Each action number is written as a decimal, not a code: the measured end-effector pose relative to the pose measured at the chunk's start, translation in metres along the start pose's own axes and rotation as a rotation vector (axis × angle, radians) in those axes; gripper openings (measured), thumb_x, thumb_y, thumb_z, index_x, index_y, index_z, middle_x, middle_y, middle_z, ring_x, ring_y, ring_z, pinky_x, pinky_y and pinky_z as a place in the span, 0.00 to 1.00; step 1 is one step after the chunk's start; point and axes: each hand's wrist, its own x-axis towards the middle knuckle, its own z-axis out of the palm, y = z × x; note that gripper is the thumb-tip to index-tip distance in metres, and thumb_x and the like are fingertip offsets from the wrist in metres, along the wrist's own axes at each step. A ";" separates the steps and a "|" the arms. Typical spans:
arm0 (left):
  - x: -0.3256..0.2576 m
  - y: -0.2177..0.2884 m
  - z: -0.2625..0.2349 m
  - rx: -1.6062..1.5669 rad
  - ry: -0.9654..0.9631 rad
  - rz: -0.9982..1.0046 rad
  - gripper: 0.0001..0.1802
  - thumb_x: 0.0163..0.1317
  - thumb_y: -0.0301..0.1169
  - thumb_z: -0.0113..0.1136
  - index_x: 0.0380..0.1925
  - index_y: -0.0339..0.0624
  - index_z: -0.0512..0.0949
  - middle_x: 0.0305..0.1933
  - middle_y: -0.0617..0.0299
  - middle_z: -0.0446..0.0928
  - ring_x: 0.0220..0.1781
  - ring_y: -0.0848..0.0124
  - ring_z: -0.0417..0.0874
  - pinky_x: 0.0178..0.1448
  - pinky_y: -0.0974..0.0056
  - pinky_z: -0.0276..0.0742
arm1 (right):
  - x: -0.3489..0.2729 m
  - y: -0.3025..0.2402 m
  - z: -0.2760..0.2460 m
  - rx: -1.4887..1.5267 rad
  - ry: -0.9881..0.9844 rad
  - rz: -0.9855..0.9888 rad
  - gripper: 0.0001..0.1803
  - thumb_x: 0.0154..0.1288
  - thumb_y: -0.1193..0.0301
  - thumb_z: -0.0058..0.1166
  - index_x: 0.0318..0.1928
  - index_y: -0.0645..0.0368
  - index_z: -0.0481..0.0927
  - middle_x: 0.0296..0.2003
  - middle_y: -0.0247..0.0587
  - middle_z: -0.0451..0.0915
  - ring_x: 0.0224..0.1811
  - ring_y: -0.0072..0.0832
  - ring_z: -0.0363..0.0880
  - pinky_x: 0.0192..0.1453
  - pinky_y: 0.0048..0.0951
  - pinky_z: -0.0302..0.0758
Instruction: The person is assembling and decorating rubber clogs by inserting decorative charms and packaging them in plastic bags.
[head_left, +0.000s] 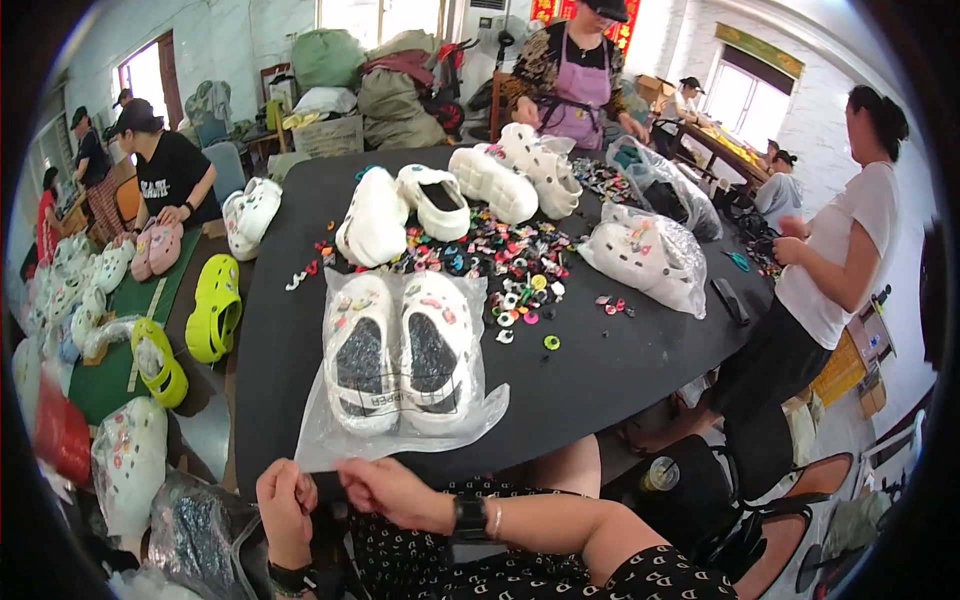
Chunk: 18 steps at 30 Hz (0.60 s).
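The bag (484, 408) lies on the table (280, 330) just ahead of my hands, with two white clogs (430, 318) side by side inside, toes pointing away from me. Straight beyond it, a heap of charms (520, 262) spreads out, with more white clogs behind that. Ahead and to the right of my hands sit another bagged pair (645, 255), then scissors (737, 261); off to the left are lime clogs (214, 308). Across the table stands a person in a lilac apron (582, 90).

My left hand (286, 508) is curled, knuckles up, pinching the bag's near edge. My right hand (395, 492) reaches in from the right, forearm slanting across my lap, fingertips pinching the same edge close by. Dark boxed print runs across the bag; red banners (622, 28) at the back carry gold characters.
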 end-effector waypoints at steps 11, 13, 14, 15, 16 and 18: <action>0.011 0.000 -0.024 -0.049 0.213 -0.014 0.17 0.69 0.29 0.50 0.19 0.45 0.65 0.15 0.70 0.59 0.14 0.80 0.58 0.18 0.72 0.52 | -0.098 -0.050 -0.068 -0.021 0.219 -0.171 0.16 0.72 0.67 0.50 0.24 0.57 0.70 0.16 0.28 0.61 0.17 0.20 0.59 0.22 0.25 0.55; 0.013 -0.003 -0.027 -0.002 0.222 0.009 0.16 0.69 0.29 0.50 0.20 0.45 0.65 0.15 0.71 0.60 0.14 0.81 0.58 0.18 0.72 0.52 | -0.113 -0.058 -0.074 -0.053 0.293 -0.241 0.17 0.72 0.69 0.50 0.23 0.56 0.69 0.15 0.28 0.62 0.16 0.20 0.60 0.22 0.25 0.56; 0.015 -0.002 -0.025 -0.004 0.238 0.017 0.16 0.69 0.29 0.51 0.20 0.46 0.66 0.15 0.71 0.60 0.14 0.81 0.59 0.18 0.73 0.51 | -0.116 -0.060 -0.082 -0.064 0.266 -0.295 0.19 0.72 0.69 0.50 0.21 0.56 0.69 0.14 0.28 0.63 0.15 0.20 0.61 0.21 0.24 0.58; 0.015 -0.002 -0.025 -0.003 0.239 0.015 0.16 0.69 0.29 0.51 0.20 0.46 0.66 0.15 0.71 0.60 0.14 0.81 0.59 0.18 0.73 0.51 | -0.120 -0.062 -0.085 -0.064 0.267 -0.292 0.19 0.72 0.69 0.50 0.21 0.56 0.69 0.14 0.28 0.63 0.15 0.20 0.61 0.21 0.24 0.58; 0.016 -0.002 -0.026 -0.006 0.264 0.021 0.16 0.69 0.29 0.51 0.20 0.46 0.66 0.15 0.71 0.60 0.14 0.81 0.59 0.18 0.72 0.51 | -0.124 -0.064 -0.088 -0.077 0.286 -0.342 0.19 0.72 0.69 0.49 0.21 0.56 0.69 0.14 0.28 0.62 0.15 0.20 0.61 0.21 0.24 0.58; 0.019 -0.002 -0.024 -0.013 0.278 0.024 0.15 0.69 0.29 0.51 0.20 0.46 0.66 0.15 0.71 0.60 0.14 0.81 0.59 0.18 0.72 0.51 | -0.131 -0.068 -0.093 -0.052 0.288 -0.400 0.17 0.73 0.71 0.48 0.22 0.57 0.69 0.14 0.28 0.62 0.15 0.19 0.61 0.21 0.23 0.59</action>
